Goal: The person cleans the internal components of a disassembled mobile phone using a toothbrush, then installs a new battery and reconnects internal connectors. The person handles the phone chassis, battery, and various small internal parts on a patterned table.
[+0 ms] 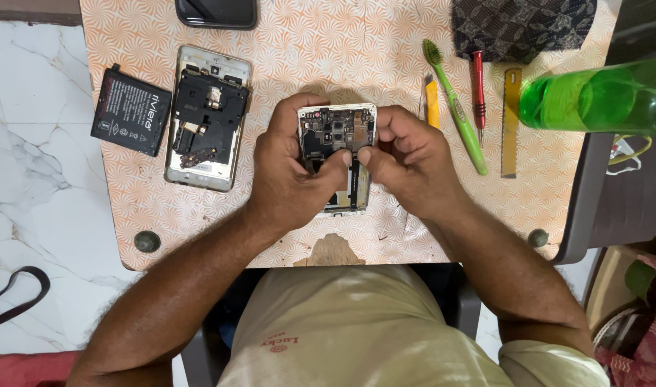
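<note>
We see the left hand (288, 168) wrapped around the left edge of an opened white-framed smartphone with its back cover off and circuit board exposed (337, 132), fingers curled shut on it, thumb pressing across the middle of the board. The right hand (407, 161) grips the phone's right edge the same way, closed, its thumb tip meeting the left thumb over the phone's centre. The phone is held just above the table with an orange-and-white swirl-patterned top (285, 57), near the middle of it, top end pointing away from us.

Left of the hands, a second dismantled phone in a silver frame with black inner parts (207, 118) lies flat on the table, and just beside it on the left a black rectangular battery (131, 111), slightly tilted. At the far edge, a dark phone (215, 12), partly cut off.

Right of the hands: a yellow-handled cutter (432, 104), a green toothbrush (453, 107) lying diagonally, a red-handled screwdriver (478, 89), and a yellow flat metal strip (510, 122). A dark patterned cloth (521, 25) sits beyond these. A green translucent plastic bottle (600, 97) lies at the table's right edge.
</note>
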